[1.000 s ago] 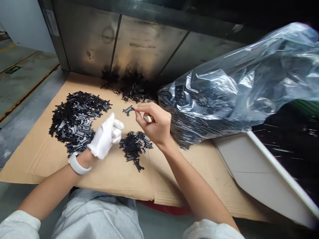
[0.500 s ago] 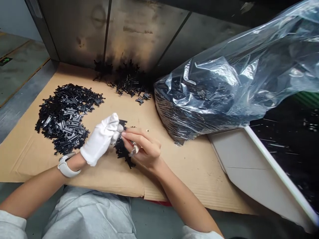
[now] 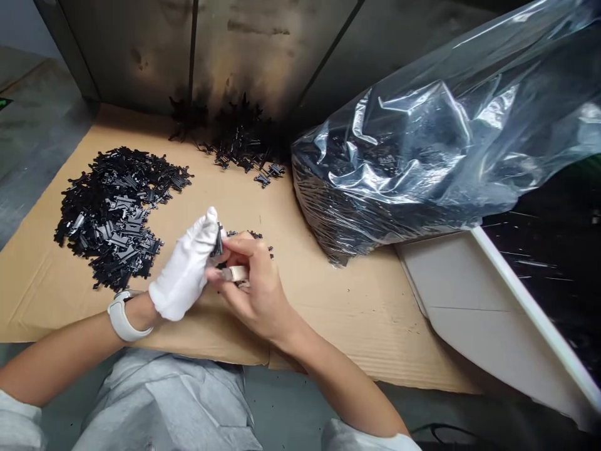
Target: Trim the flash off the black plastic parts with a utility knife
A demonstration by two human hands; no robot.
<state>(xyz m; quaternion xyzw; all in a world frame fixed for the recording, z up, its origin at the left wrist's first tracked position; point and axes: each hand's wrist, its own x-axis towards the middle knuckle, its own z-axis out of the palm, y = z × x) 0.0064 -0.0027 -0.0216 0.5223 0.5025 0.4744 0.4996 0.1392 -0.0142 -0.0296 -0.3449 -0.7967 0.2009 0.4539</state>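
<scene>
The black part (image 3: 218,240), held up left of the bag (image 3: 389,169) and nearer the person than most of it, looks small and thin. It should be light and fairly stiff, its smooth faces perhaps a little slippery and its narrow arms the weakest spots. The broad middle seems the best place to pinch it.

It stands nearly on edge between the two hands. The left hand (image 3: 184,272), gloved, has its fingers (image 3: 210,216) closed along the part's left side. The bare right hand (image 3: 258,282) is half curled, its forefinger just beside or touching the right edge; whether it grips is unclear. A pale thing (image 3: 238,273) shows among its curled fingers, too blurred to identify.

Behind the hands, left of the bag, a small pile (image 3: 256,235) partly shows. The back pile (image 3: 241,138) is just left of the bag's far end, the big pile (image 3: 119,213) well left of it. Cardboard (image 3: 328,326) lies under the piles; a white box (image 3: 479,313) sits right of the bag's near corner.
</scene>
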